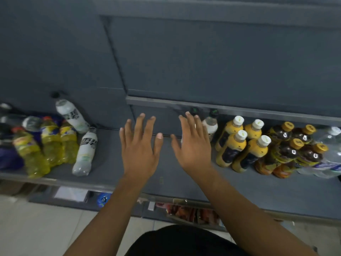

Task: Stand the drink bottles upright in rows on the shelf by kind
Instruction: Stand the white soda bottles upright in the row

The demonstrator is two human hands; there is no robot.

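Note:
Both hands hover flat over the middle of the grey shelf (114,163), fingers spread, holding nothing: my left hand (140,145) and my right hand (193,145). Left of them two white-labelled bottles (85,152) stand apart from a cluster of yellow bottles (51,143). Just behind my right hand stand two white bottles with dark caps (211,124), one partly hidden by it. Further right are rows of orange-yellow bottles with white caps (238,146), dark bottles with yellow caps (295,150), and clear water bottles (332,146).
Dark and clear bottles (11,122) crowd the far left of the shelf. A shelf above (221,106) overhangs the back on the right. Below the front edge sit price tags (71,194) and red packets (188,211) on a lower shelf. Pale floor lies beneath.

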